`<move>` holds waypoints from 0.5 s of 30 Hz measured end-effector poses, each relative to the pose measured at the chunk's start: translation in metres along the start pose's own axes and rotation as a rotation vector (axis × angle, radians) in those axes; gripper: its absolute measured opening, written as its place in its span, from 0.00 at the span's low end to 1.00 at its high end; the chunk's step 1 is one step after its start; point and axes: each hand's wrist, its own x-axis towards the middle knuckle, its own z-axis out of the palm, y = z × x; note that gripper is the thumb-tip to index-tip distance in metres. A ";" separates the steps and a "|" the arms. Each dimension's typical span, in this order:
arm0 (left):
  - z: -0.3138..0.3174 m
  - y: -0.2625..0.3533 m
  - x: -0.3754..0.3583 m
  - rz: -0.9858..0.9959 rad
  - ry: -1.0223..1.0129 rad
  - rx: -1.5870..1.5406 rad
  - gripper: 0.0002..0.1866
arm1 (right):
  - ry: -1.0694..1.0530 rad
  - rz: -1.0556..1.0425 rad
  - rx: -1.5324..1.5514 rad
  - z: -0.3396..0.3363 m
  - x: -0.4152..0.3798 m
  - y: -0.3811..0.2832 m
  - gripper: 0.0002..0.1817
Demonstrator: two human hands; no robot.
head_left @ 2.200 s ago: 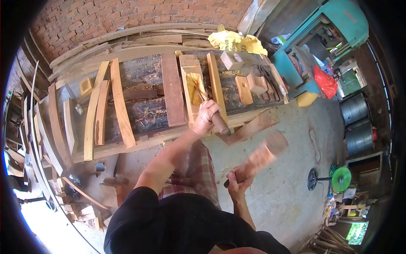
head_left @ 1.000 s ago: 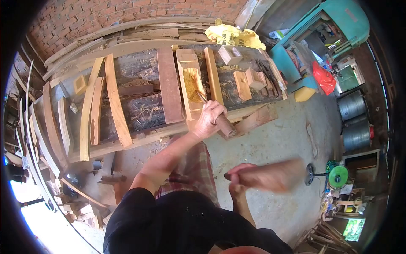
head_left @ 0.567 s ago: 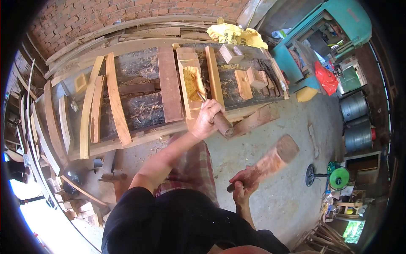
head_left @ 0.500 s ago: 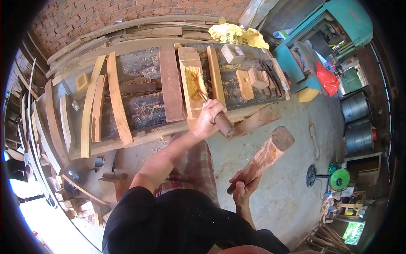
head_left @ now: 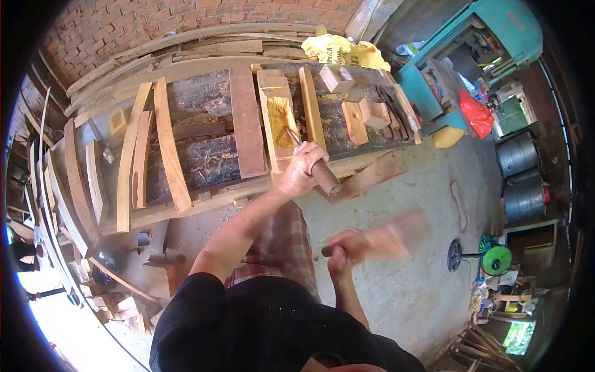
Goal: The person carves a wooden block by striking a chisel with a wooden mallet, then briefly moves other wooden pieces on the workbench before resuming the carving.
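Note:
My left hand (head_left: pixel 301 168) is wrapped round the thick wooden handle (head_left: pixel 325 177) of a gouge. Its metal blade (head_left: pixel 291 134) rests in the yellow hollow (head_left: pixel 281 118) carved in a light wooden block (head_left: pixel 273 80) on the bench. To the right and lower, over the floor, my right hand (head_left: pixel 344 249) grips a wooden mallet (head_left: pixel 393 234) by its handle. The mallet's head is smeared by motion and stands apart from the gouge handle.
Curved wooden strips (head_left: pixel 166 142) lie across the bench's left part, and a dark red board (head_left: pixel 246 124) beside the block. Small wood blocks (head_left: pixel 355 123) sit to the right. A teal machine (head_left: pixel 427 93), metal drums (head_left: pixel 520 180) and a green fan (head_left: pixel 497 261) stand at the right.
The mallet in my right hand has swung from a slanted upward pose to a flatter one, and that hand has moved slightly up and left. My left hand has shifted very little.

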 end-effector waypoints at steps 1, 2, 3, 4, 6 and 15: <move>0.002 -0.004 0.000 -0.009 0.002 -0.020 0.18 | -0.046 0.195 -0.070 0.007 0.002 0.001 0.14; 0.003 -0.013 0.000 -0.008 0.004 -0.021 0.18 | -0.094 0.393 -0.138 0.013 0.002 0.002 0.13; 0.001 -0.022 0.003 0.005 0.000 0.032 0.18 | -0.140 0.593 -0.202 0.018 0.000 0.000 0.13; -0.002 -0.029 0.006 0.022 0.005 0.089 0.19 | -0.155 0.706 -0.131 0.015 0.002 -0.003 0.17; -0.005 -0.029 0.009 0.013 0.027 0.100 0.18 | -0.113 0.594 -0.089 0.008 -0.004 0.003 0.17; -0.010 0.016 0.020 -0.063 0.161 -0.068 0.12 | 0.003 0.403 0.075 0.001 0.042 -0.063 0.28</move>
